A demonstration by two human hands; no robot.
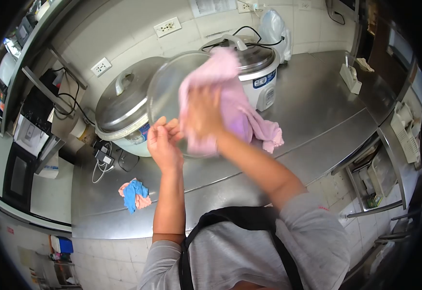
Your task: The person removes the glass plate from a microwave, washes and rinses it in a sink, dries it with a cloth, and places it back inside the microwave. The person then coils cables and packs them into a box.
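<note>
A round, see-through lid is held up on edge above the steel counter. My left hand grips its lower left rim between thumb and fingers. Against the face of the lid, my right hand presses a pink cloth, blurred by motion; the cloth hangs down to the right and hides part of the lid. Behind the lid stand two large cookers, one with a metal lid at the left and a white one at the right.
A blue and peach cloth lies on the counter near its left front. Chargers and cables sit by the left cooker. A white holder stands at the back right, and a plastic-wrapped item by the wall.
</note>
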